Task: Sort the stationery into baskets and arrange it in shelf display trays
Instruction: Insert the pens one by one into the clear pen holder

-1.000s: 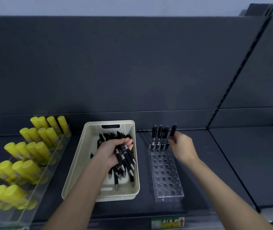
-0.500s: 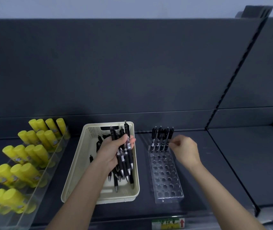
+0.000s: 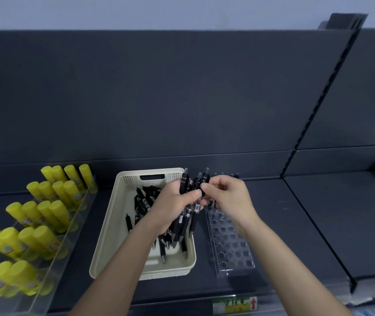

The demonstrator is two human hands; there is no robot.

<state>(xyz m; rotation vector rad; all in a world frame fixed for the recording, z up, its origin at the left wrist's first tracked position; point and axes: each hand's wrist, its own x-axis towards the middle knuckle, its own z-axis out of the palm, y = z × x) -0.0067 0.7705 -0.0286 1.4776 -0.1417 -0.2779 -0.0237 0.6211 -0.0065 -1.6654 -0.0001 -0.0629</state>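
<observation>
My left hand [image 3: 172, 205] grips a bundle of black pens [image 3: 190, 215], held upright over the right side of the cream basket [image 3: 111, 226]. More black pens [image 3: 144, 201] lie loose in the basket. My right hand [image 3: 228, 197] pinches the top of one pen [image 3: 205, 177] in that bundle. Just right of the basket lies a clear pen tray [image 3: 232, 247] full of round holes. Several pens stand in its far row, mostly hidden behind my right hand.
A clear tiered tray [image 3: 67, 233] of yellow glue sticks [image 3: 42, 215] fills the left of the dark shelf [image 3: 296, 224]. A slotted upright [image 3: 318, 96] divides the back panel on the right. A yellow price label [image 3: 234, 304] sits on the shelf's front edge.
My left hand lifted the pen bundle up and to the right. My right hand left the pens standing in the tray, moved left, and took hold of one pen in the bundle.
</observation>
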